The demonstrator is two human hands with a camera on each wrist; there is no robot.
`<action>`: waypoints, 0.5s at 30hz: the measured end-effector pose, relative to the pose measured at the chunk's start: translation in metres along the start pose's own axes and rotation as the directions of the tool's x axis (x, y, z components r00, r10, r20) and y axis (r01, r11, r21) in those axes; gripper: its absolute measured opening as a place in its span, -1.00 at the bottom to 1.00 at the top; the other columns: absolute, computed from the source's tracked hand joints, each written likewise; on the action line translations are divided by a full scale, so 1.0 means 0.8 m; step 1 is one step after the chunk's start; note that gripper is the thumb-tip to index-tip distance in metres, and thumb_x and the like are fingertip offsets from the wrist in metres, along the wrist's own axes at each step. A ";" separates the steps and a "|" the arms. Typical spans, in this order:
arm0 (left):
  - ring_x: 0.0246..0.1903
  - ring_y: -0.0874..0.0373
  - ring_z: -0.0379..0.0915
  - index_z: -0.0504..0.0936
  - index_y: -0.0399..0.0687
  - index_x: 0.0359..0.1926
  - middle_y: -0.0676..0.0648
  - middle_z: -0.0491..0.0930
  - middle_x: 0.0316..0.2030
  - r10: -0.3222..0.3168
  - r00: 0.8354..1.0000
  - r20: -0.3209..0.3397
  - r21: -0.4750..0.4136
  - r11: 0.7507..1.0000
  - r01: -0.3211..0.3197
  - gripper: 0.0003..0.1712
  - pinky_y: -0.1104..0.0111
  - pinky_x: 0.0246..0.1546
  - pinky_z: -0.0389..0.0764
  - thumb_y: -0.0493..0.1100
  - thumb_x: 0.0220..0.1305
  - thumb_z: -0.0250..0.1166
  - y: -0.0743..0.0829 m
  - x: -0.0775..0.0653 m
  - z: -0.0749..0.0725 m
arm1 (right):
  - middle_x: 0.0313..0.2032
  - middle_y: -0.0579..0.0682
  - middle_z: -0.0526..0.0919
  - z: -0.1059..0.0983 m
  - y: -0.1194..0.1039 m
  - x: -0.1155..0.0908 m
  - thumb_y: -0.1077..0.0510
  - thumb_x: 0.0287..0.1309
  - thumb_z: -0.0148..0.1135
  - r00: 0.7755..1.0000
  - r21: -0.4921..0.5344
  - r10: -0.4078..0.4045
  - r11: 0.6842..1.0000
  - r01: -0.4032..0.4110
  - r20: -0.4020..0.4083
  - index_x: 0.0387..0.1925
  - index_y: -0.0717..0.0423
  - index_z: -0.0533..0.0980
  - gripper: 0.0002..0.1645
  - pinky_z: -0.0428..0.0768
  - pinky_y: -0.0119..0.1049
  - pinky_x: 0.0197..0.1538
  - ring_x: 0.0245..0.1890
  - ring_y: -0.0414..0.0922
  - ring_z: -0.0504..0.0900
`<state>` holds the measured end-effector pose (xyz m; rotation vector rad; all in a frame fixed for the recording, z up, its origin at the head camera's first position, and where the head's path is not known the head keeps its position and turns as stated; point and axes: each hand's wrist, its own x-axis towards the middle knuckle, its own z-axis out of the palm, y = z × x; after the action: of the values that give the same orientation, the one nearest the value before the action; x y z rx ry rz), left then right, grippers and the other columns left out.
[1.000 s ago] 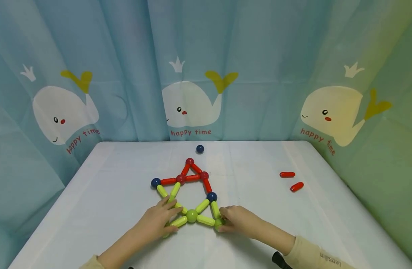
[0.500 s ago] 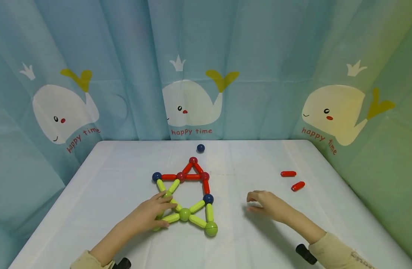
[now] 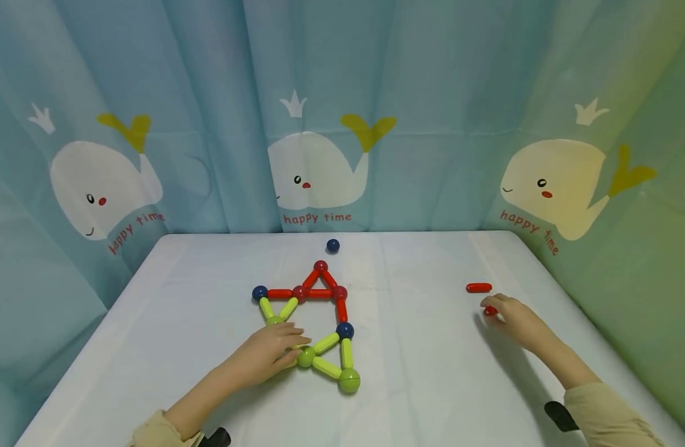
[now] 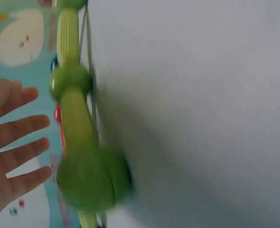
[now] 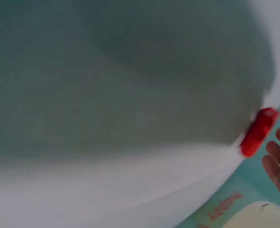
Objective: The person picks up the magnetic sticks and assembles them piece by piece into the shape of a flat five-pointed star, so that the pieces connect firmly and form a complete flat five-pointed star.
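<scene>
A flat figure of magnetic rods and balls lies on the white table (image 3: pixel 420 347): red rods with red balls (image 3: pixel 320 266) at its far side, blue balls (image 3: pixel 344 330) at two corners, lime rods and lime balls (image 3: pixel 349 380) nearer. My left hand (image 3: pixel 264 355) spreads relaxed fingers over the figure's near left part and hides some of it. In the left wrist view those fingers (image 4: pixel 23 128) are apart from the lime pieces. At the right, my right hand (image 3: pixel 518 323) is over a red rod (image 3: pixel 490 310), its loosely bent fingers (image 5: pixel 277 173) close beside the rod.
A second red rod (image 3: pixel 479 288) lies just beyond the right hand. One loose blue ball (image 3: pixel 333 246) sits near the table's far edge. Blue curtains (image 3: pixel 431 124) printed with whales hang behind and at both sides.
My right hand has left the lime ball at the figure's near right corner and moved right to the red rod. The left hand has shifted slightly, first left, then back right, over the figure.
</scene>
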<state>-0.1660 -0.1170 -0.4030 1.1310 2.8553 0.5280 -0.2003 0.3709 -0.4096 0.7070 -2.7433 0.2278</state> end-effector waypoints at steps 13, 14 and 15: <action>-0.06 0.08 0.57 0.65 -0.10 -0.02 -0.04 0.68 -0.09 -0.201 0.978 -0.052 -0.182 0.965 0.188 -0.71 0.23 -0.04 0.58 -0.13 0.27 0.23 0.027 0.074 0.034 | -0.40 0.13 0.60 0.013 0.050 -0.003 0.50 -0.30 0.40 0.999 -0.035 -0.050 0.998 0.050 0.011 -0.35 0.33 0.53 -0.66 0.57 -0.10 -0.34 -0.41 0.07 0.60; -0.07 0.08 0.57 0.64 -0.11 -0.01 -0.05 0.67 -0.09 -0.217 0.974 -0.057 -0.198 0.959 0.202 -0.70 0.24 -0.05 0.58 -0.13 0.26 0.23 0.029 0.080 0.037 | -0.42 0.11 0.59 0.014 0.050 -0.003 0.49 -0.29 0.41 0.999 -0.041 -0.044 0.998 0.044 0.020 -0.37 0.31 0.53 -0.68 0.57 -0.11 -0.35 -0.42 0.06 0.60; -0.09 0.08 0.57 0.63 -0.11 -0.01 -0.06 0.67 -0.10 -0.226 0.972 -0.064 -0.212 0.955 0.208 -0.69 0.26 -0.08 0.59 -0.13 0.26 0.24 0.031 0.085 0.041 | -0.43 0.09 0.59 0.016 0.051 -0.003 0.47 -0.28 0.41 0.999 -0.048 -0.034 0.998 0.036 0.033 -0.38 0.30 0.53 -0.69 0.57 -0.13 -0.36 -0.43 0.05 0.59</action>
<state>-0.1948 -0.0447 -0.4190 0.7689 2.8640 0.8501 -0.2218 0.4044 -0.4252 0.7509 -2.7539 0.1424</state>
